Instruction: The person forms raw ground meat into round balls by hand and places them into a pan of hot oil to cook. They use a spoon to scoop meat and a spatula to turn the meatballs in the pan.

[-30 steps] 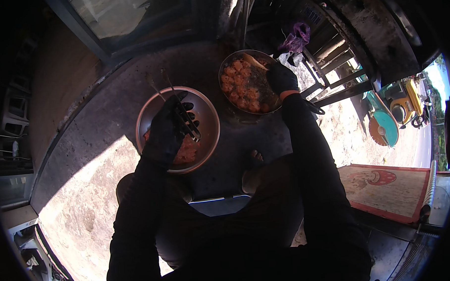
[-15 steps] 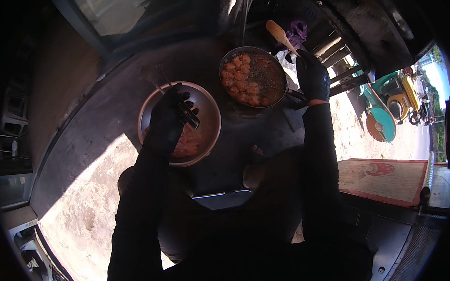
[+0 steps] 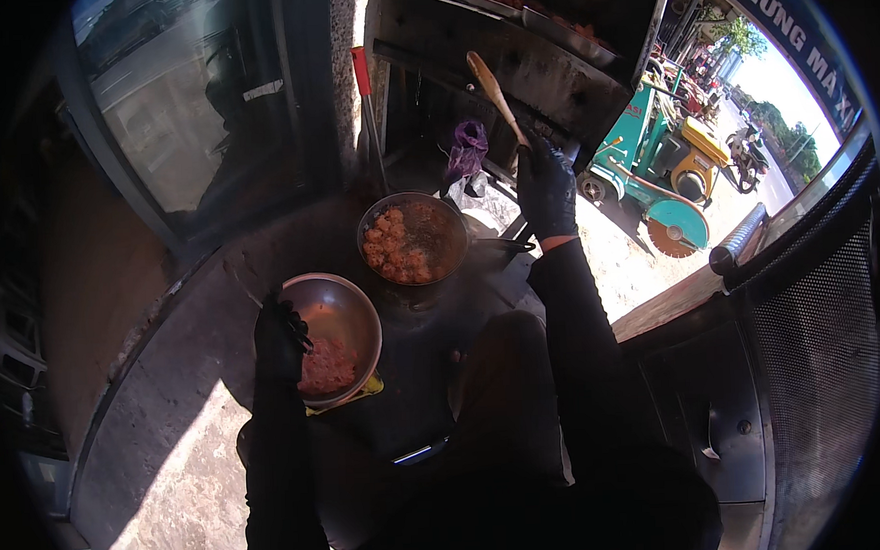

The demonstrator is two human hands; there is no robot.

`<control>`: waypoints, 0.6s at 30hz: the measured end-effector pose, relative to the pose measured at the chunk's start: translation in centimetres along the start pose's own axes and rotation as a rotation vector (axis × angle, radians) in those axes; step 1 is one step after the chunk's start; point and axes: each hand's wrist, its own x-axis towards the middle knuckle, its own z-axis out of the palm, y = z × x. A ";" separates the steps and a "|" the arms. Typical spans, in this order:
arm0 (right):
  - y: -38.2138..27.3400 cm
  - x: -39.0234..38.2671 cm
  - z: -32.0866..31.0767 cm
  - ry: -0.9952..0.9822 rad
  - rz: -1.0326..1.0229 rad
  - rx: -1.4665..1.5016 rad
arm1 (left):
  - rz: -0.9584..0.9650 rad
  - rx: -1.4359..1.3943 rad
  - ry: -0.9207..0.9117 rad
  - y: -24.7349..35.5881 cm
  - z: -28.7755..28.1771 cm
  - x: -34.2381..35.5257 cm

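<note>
My left hand (image 3: pixel 281 341), in a black glove, is closed around thin metal tongs (image 3: pixel 248 287) at the left side of a metal bowl (image 3: pixel 354 307). Their ends point up and away from the bowl, and the grip is hidden by my fingers. Pinkish raw ground meat (image 3: pixel 329 364) lies in the bowl. My right hand (image 3: pixel 547 189), also gloved in black, grips a wooden spatula (image 3: pixel 493 87) by its lower end, blade up. Left of it sits a frying pan (image 3: pixel 465 237) with browned pieces of food (image 3: pixel 397 247) in oil; its handle points right, below my hand.
Behind the pan are a purple plastic bag (image 3: pixel 468 150) and a red-handled pole (image 3: pixel 361 74). A dark metal stand with food trays (image 3: pixel 557 28) rises at the back. A glass-panelled frame (image 3: pixel 166 202) stands left; a teal saw machine (image 3: pixel 675 218) is outside right.
The view has tilted up and shifted right, showing more of the stand and street. My right hand has raised the spatula farther from the pan. My left hand stays by the bowl with the tongs.
</note>
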 end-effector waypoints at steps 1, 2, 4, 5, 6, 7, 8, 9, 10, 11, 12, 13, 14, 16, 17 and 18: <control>0.2 3.2 -1.6 0.151 -0.082 -0.007 | 0.054 0.039 0.007 0.0 0.0 -0.1; 0.6 5.9 -3.3 0.171 -0.015 -0.056 | 0.108 0.074 0.015 -0.1 0.2 -0.1; 1.0 9.9 -5.2 0.141 0.056 -0.151 | 0.225 0.106 0.025 -0.1 0.0 -0.4; 1.0 10.6 -5.3 0.075 0.054 -0.189 | 0.177 0.054 0.053 0.5 -0.2 -0.3; 0.6 10.1 -4.6 0.010 0.076 -0.120 | 0.186 -0.098 -0.018 1.1 -0.5 -0.3; 0.1 8.5 -3.3 -0.037 0.003 -0.018 | 0.274 -0.062 0.028 1.4 -0.6 -0.3; -0.6 5.9 -1.5 -0.114 -0.046 0.042 | 0.270 -0.060 0.008 2.2 -1.1 -0.5; -1.4 1.7 0.8 -0.298 0.048 0.180 | 0.261 -0.048 0.104 2.6 -1.3 -0.6; -2.3 -2.8 3.4 -0.416 0.009 0.353 | 0.336 -0.049 0.102 3.1 -1.6 -0.5; -3.2 -7.3 6.4 -0.620 -0.184 0.202 | 0.265 -0.044 0.233 3.5 -1.9 -0.6; -3.9 -12.6 8.9 -0.792 -0.272 0.130 | 0.249 -0.055 0.253 3.8 -2.3 -0.7; -4.6 -17.7 11.2 -0.897 -0.241 0.223 | 0.235 -0.063 0.254 3.9 -2.8 -0.8; -4.9 -21.7 13.5 -0.803 -0.286 0.230 | 0.197 -0.025 0.216 3.8 -3.4 -0.6; -5.1 -26.8 18.3 -0.943 0.258 0.601 | 0.118 -0.001 0.136 3.0 -4.8 0.1; -5.1 -28.3 20.2 -0.990 0.284 0.618 | 0.071 -0.026 0.086 2.2 -5.7 0.5; -4.9 -29.2 21.7 -1.085 0.144 0.465 | 0.124 0.103 0.073 1.2 -6.4 1.0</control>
